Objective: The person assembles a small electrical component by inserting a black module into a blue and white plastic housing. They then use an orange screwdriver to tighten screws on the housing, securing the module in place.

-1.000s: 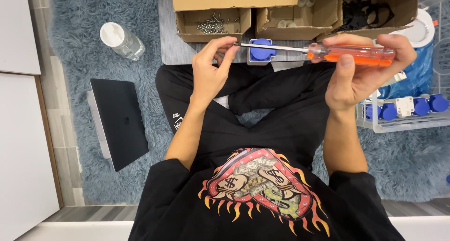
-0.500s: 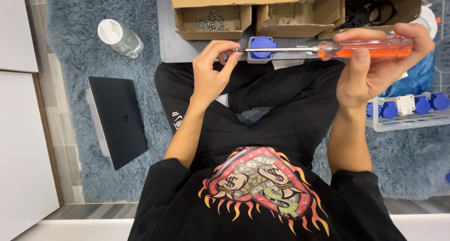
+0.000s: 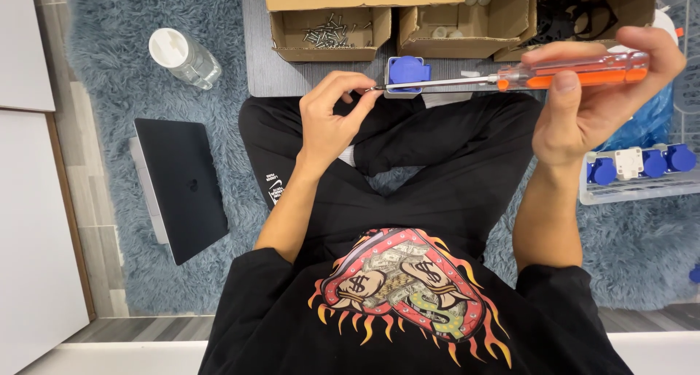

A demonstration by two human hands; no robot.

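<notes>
My right hand grips the clear orange handle of a screwdriver, held level with its metal shaft pointing left. My left hand pinches something small, probably a screw, at the shaft's tip; it is too small to tell for sure. Just behind the tip sits a blue and grey socket part on a grey mat. I sit cross-legged in black clothes.
Open cardboard boxes stand at the top: one with loose screws, one with white pieces, one with black parts. A clear tray of blue sockets is at right. A closed laptop and a clear bottle lie on the blue rug at left.
Both hands have risen slightly with the screwdriver. My left fingers stay pinched at its tip.
</notes>
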